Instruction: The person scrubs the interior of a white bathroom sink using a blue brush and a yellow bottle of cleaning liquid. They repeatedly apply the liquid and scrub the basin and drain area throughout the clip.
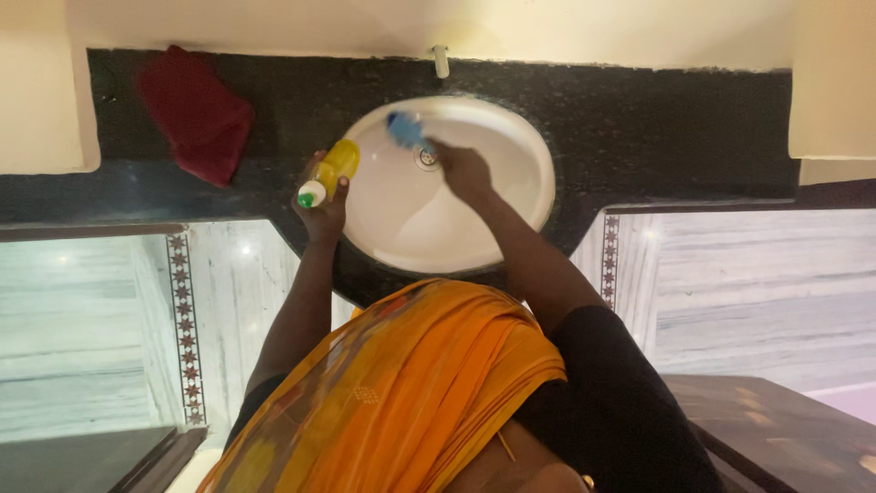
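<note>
Two hands at a white oval sink, one with a bottle and one with a scrubber.

At the upper left of the frame a dark red cloth (196,114) lies crumpled on the black counter (657,119), well apart from the basin. Just right of it, left of centre, the left hand (324,205) is wrapped around a yellow bottle (333,169), fingers closed about its body; the bottle tilts with its white and green cap end toward the lower left, at the left rim of the sink (520,196). Inside the basin, upper centre, the right hand (461,169) is closed on a blue scrubber (403,130), which presses on the white bowl just beside the drain (427,158). Above the sink a small white tap (441,61) stands out from the wall. An orange garment (401,393) fills the lower centre.
</note>
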